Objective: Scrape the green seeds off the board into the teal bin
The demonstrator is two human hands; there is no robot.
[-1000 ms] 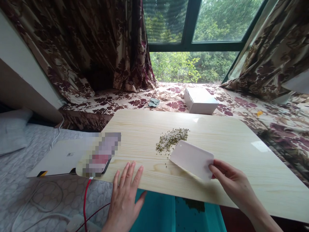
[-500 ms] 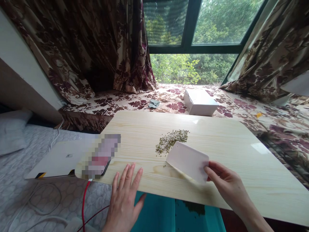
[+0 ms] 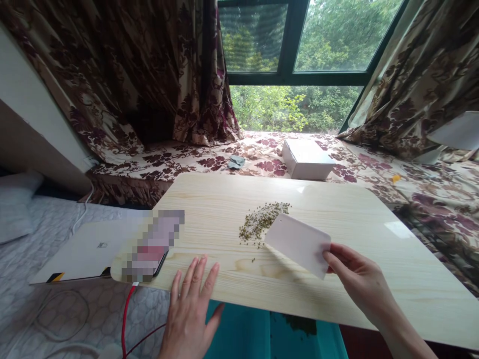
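Right hand (image 3: 357,274) was pinched on a white scraper (image 3: 297,244), left hand (image 3: 190,311) spread empty, with mixed grains (image 3: 258,224) left on the counter (image 3: 209,199), dark grains (image 3: 300,324) already held in the near bin (image 3: 237,329).

Window (image 3: 288,78), far centre: dark green frame, leafy trees (image 3: 273,107) behind glass, source of daylight. Left curtain (image 3: 149,65) and right curtain (image 3: 422,75): floral, brown and cream, hanging in folds either side. Window ledge (image 3: 209,162), far: pale cover, maroon floral print. Wall (image 3: 33,85), left: pale. Quilted bedding (image 3: 56,214), left: whitish; pillow (image 3: 17,207) at left edge. Table (image 3: 337,199), centre to right: light wood-grain top, rounded far corners, bright reflection (image 3: 398,230) toward right edge.
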